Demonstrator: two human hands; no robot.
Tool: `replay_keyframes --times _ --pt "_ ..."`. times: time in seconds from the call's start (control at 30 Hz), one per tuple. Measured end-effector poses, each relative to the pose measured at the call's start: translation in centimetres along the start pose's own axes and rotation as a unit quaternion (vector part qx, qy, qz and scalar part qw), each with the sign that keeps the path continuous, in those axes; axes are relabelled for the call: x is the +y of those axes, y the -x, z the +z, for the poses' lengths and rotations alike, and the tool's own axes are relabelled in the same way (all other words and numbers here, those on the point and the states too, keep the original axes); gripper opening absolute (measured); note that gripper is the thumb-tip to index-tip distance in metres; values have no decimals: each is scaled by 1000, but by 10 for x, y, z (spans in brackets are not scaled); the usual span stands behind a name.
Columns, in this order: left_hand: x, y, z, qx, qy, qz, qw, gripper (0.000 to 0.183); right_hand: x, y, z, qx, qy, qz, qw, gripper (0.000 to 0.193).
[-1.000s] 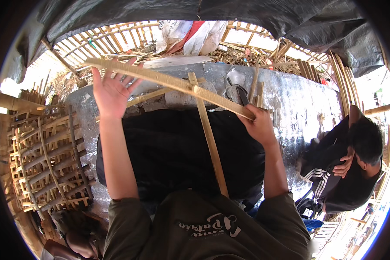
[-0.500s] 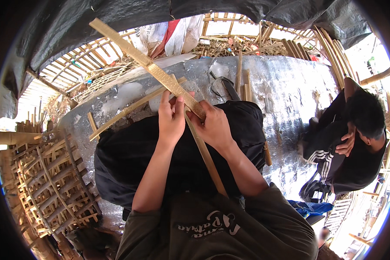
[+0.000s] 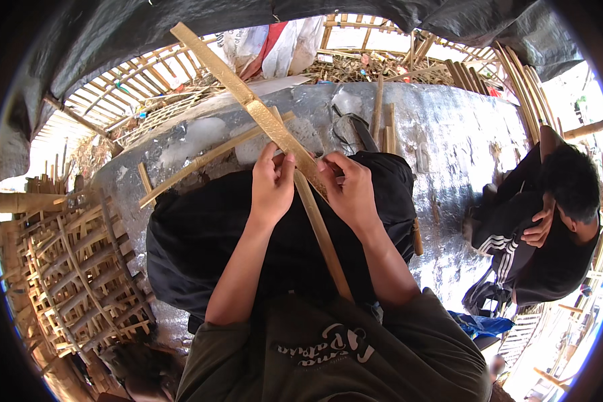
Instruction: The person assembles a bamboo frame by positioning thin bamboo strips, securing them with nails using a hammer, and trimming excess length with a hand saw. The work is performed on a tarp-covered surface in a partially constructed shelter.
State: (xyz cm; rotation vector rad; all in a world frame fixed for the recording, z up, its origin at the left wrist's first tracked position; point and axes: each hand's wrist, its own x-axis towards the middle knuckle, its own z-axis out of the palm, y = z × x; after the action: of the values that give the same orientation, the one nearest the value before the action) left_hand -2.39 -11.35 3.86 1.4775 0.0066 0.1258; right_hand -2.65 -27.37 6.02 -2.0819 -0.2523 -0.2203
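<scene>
A long flat bamboo strip [image 3: 238,87] slants from the upper left down between my hands, with a node partway along it. My left hand [image 3: 272,191] is closed, thumb and fingers pinched at the strip's left edge. My right hand [image 3: 352,194] grips near its lower end, fingers bent; its fingertips are partly hidden. Beneath the strip a second, narrower bamboo piece [image 3: 325,244] runs down over my black-clothed lap [image 3: 201,241] to my shirt. Another bamboo stick [image 3: 204,161] lies beyond my left knee.
A silvery sheet [image 3: 449,134] covers the ground, with short bamboo pieces [image 3: 388,130] on it. At the left stands a woven bamboo lattice [image 3: 80,275]. Another person [image 3: 549,228] sits close by on the right. Black plastic sheeting [image 3: 355,13] hangs overhead; bamboo scraps [image 3: 382,67] lie farther back.
The held strip has swung so its far end sits farther right and it slants more steeply. My right hand has moved slightly right, away from my left.
</scene>
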Motion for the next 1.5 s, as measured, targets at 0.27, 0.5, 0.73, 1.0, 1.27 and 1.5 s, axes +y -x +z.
replay_keyframes --times 0.27,0.5,0.73,1.0,1.27,1.5 --pt "11 7 -22 -33 -11 -23 999 22 -1 -13 -21 17 20 2 1000 18" --pt "13 -1 -86 -39 35 -111 992 28 149 -52 -126 25 177 183 967 38" --pt "13 0 -121 14 12 -188 982 32 226 31 -141 -140 326 194 915 30" --pt "-23 14 -117 16 59 -247 967 30 241 78 -85 -63 372 201 904 33" --pt "-40 22 -114 -3 74 -326 942 26 261 90 -75 -58 374 231 896 34" --pt "-46 30 -113 35 143 -359 922 26 265 94 -76 -60 370 235 897 36"
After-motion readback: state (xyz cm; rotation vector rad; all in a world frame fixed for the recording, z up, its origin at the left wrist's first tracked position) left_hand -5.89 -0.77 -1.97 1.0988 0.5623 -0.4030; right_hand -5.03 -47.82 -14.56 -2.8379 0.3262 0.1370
